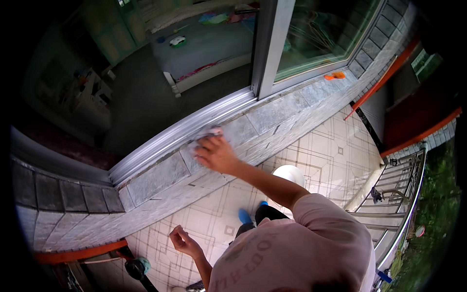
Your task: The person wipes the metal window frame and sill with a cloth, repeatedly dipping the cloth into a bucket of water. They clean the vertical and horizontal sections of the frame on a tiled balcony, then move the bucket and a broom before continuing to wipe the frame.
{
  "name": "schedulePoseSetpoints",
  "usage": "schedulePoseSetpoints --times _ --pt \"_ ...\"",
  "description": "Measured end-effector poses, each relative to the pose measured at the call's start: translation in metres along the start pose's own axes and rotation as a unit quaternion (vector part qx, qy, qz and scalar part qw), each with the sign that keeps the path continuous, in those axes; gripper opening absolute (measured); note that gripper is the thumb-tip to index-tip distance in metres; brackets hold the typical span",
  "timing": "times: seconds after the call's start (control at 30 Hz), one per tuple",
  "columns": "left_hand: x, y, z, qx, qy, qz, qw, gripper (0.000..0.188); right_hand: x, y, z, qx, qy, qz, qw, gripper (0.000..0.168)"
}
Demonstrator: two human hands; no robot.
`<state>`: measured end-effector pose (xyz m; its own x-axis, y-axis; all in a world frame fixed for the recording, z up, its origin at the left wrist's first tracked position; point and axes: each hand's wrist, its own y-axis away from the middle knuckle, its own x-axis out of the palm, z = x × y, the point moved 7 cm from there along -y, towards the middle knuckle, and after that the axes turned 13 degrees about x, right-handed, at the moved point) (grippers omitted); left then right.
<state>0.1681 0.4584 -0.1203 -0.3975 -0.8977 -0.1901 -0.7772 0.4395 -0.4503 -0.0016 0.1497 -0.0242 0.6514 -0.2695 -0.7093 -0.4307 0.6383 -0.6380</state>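
Note:
My right hand presses a crumpled cloth onto the grey tiled window sill, beside the aluminium sliding-window track; hand and cloth are blurred. The fingers are bent over the cloth, whose far part shows past them. Lower down, my left hand hangs over the tiled floor with its fingers curled, and I see nothing in it. An orange object, its exact kind unclear, lies at the right end of the sill by the window frame.
A round white object, perhaps a stool or bucket, stands on the patterned floor below the sill. A metal railing runs along the right. Past the window opening are a bed and a cluttered desk. A dark container sits lower left.

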Motion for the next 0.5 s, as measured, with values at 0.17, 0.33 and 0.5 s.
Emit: schedulePoseSetpoints --times 0.17,0.33,0.5 --pt "0.009 -0.004 -0.012 -0.02 -0.001 0.031 0.999 0.01 -0.06 0.002 -0.137 0.062 0.051 -0.043 0.996 0.02" --pt "0.038 0.006 -0.01 -0.037 0.02 0.074 0.996 0.013 -0.132 0.01 -0.304 0.109 0.134 -0.091 0.981 0.01" --pt "0.084 0.013 -0.024 0.06 0.015 0.132 0.989 0.01 -0.197 0.04 -0.374 0.227 0.196 -0.141 0.944 0.012"
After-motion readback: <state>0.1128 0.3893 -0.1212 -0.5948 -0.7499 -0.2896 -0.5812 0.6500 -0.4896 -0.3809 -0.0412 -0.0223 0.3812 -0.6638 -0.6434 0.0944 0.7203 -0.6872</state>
